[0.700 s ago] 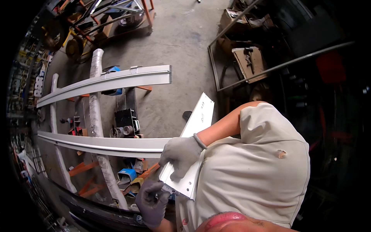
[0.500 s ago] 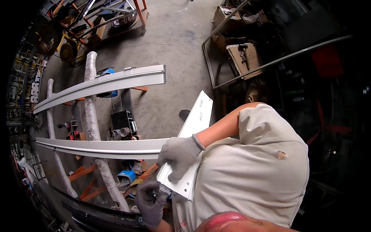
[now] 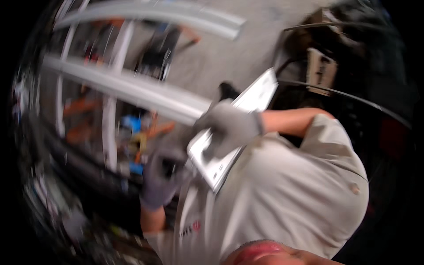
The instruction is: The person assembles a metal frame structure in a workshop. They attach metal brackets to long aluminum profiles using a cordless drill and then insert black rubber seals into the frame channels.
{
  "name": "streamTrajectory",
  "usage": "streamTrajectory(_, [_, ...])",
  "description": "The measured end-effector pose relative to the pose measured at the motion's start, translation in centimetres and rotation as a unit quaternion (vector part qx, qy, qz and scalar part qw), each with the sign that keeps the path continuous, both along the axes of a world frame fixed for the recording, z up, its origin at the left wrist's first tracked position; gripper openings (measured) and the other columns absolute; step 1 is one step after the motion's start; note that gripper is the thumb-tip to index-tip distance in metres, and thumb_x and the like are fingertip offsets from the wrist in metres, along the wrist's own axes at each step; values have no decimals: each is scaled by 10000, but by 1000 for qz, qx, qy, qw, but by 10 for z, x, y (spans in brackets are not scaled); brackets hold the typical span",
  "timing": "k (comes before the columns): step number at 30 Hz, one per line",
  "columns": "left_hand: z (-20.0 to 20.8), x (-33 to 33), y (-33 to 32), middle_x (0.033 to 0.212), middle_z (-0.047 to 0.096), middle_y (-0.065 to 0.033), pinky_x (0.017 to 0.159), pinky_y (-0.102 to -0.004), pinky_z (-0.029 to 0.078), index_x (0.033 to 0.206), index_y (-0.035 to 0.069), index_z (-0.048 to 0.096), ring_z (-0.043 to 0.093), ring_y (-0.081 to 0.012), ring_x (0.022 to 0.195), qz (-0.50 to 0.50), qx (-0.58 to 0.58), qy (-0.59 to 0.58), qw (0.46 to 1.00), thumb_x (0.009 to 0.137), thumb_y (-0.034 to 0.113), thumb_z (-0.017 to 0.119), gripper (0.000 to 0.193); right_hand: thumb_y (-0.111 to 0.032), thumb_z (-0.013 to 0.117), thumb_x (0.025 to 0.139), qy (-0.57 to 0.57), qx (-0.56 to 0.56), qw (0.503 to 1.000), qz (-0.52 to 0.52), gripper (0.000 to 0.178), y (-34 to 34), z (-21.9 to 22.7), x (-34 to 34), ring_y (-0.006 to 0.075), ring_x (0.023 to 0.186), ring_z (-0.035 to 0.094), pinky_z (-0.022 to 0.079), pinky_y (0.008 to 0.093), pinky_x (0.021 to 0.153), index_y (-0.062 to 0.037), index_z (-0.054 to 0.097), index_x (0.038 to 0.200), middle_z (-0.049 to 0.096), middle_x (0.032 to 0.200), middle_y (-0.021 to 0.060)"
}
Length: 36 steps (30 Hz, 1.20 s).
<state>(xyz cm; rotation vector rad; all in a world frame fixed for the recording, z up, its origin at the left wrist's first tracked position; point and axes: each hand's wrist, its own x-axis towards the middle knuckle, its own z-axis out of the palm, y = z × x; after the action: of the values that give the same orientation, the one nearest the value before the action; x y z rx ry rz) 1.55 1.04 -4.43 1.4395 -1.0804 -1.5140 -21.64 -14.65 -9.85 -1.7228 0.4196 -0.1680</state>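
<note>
My gloved right hand wraps round a short white metal profile, which slants across the front of my beige shirt. Small holes show near its lower end. At that end my gloved left hand is closed, its fingers bent toward the profile's edge. A dark spot shows between those fingers, but motion blur hides what they hold. Close beyond my right hand, a long pale profile ends; whether the two touch cannot be told.
A second long profile lies farther off. Both long ones rest across pale wrapped bars. Orange trestle parts and blue items are below. To the right stand a metal frame and a tan board with a dark tool on it.
The view has swung and blurred, so the long profiles sit higher and tilted in the picture. Both hands stay at the short profile, the right one still gripping it.
</note>
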Motion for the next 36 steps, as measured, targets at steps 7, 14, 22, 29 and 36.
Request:
streamTrajectory(7, [-1,3,5,1060,622,-60,811,-239,539,1095,0,586,633,-91,905,60,54,154,985,868,282,856,452,-235,773,658,6,-76,997,21,307,7,-1,19,393,685,580,495,431,618,-20,600,792,576,728,191])
streamTrajectory(14, [-3,-4,14,1046,626,-71,827,-258,521,1081,13,601,628,-99,910,66,-67,43,995,885,222,840,373,-265,763,698,33,-68,996,53,328,3,9,21,414,711,582,494,449,637,-11,583,801,581,765,206])
streamTrajectory(22, [-17,-5,29,1034,624,-67,842,-275,512,1059,17,598,626,-120,922,74,-39,111,990,888,163,831,324,-307,738,774,32,-100,989,106,360,4,13,21,448,787,620,502,474,665,-8,578,895,618,823,209])
streamTrajectory(29, [-17,-12,28,1001,621,-50,837,-272,502,1041,22,610,607,-98,919,65,-85,11,994,889,164,827,301,-434,558,1026,11,-53,987,153,421,-3,0,18,449,833,637,501,494,718,-15,589,1006,635,830,232])
streamTrajectory(36, [-31,-7,35,1000,616,-14,835,-249,525,1106,27,582,601,-75,906,130,70,145,978,822,248,898,479,-465,517,1051,49,-61,987,142,437,9,-3,32,435,789,646,491,520,691,-48,624,974,642,791,220])
